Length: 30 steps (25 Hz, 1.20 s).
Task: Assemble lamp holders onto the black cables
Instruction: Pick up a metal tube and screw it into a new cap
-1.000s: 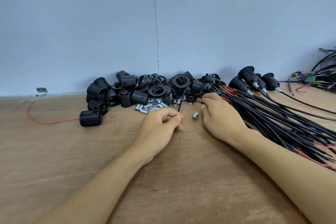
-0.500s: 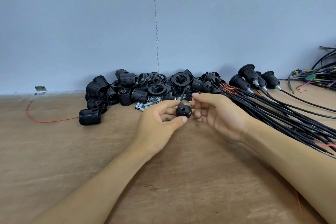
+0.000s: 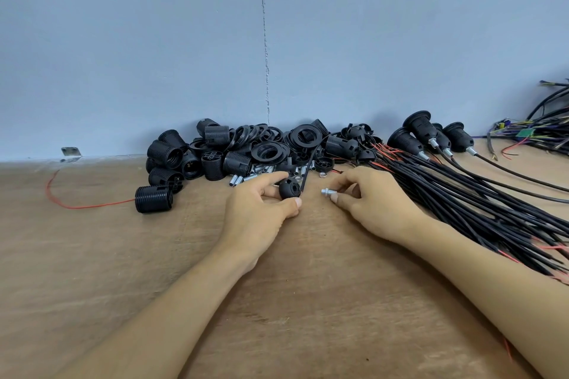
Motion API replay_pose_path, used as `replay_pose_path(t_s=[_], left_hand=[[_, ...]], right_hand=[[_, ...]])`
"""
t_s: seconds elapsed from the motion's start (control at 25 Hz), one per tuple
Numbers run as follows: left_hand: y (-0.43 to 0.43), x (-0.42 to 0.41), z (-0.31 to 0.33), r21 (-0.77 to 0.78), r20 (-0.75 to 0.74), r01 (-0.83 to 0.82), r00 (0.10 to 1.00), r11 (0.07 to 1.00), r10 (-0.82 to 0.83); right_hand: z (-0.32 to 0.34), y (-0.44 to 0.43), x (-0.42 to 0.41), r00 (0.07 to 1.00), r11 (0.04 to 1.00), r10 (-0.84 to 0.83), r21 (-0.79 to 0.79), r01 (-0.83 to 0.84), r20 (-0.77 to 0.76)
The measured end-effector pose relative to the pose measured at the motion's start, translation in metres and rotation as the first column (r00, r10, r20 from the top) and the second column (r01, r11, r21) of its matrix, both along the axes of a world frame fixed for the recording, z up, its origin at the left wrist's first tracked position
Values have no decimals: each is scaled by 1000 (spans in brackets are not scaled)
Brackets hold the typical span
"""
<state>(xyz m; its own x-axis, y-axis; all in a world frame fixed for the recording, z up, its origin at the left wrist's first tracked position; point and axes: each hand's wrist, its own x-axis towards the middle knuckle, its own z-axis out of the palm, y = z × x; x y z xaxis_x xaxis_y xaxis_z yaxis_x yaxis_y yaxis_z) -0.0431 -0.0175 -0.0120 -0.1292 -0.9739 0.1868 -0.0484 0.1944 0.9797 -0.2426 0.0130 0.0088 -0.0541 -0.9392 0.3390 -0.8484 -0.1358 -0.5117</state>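
Observation:
My left hand (image 3: 258,212) holds a small black dome-shaped holder cap (image 3: 289,188) between thumb and fingers, just above the wooden table (image 3: 92,255). A thin black cable (image 3: 308,169) runs up from the cap toward the parts pile. My right hand (image 3: 375,203) pinches a small silver threaded nipple (image 3: 327,192) a short gap to the right of the cap. A thick bundle of black cables (image 3: 480,203) with red and black wire ends lies under and beside my right wrist.
A pile of black threaded lamp holder shells and rings (image 3: 246,151) with loose silver tubes (image 3: 246,177) sits against the blue wall. Three assembled holders on cables (image 3: 431,135) lie at the right. A red wire (image 3: 74,204) lies at left, tangled coloured wires (image 3: 542,132) at far right.
My left hand picked up the black cap from the pile's edge. My right hand drew back from the cap and now pinches the silver nipple that lay on the table a second ago.

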Motion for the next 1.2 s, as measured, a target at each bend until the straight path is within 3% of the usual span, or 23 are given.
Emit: replay_pose_path(t_s=[0.2, 0.6, 0.8, 1.04, 1.12, 1.2], left_hand=[[-3, 0, -2, -13, 28, -16, 999, 1000, 17], [2, -2, 1, -164, 176, -22, 983, 986, 51], [9, -5, 5, -332, 275, -26, 954, 943, 123], [12, -5, 4, -394, 231, -27, 965, 919, 127], [13, -7, 3, -426, 227, -12, 967, 905, 119], [13, -7, 3, -444, 230, -3, 966, 896, 117]], right_hand=[[3, 5, 16, 958, 982, 134, -161, -95, 255], [3, 10, 22, 968, 971, 177, -194, -142, 177], [0, 8, 21, 971, 970, 181, -193, -150, 156], [0, 7, 19, 958, 966, 208, -195, -170, 197], [-1, 8, 21, 972, 979, 170, -142, -147, 161], [0, 8, 21, 965, 991, 131, -63, -120, 227]])
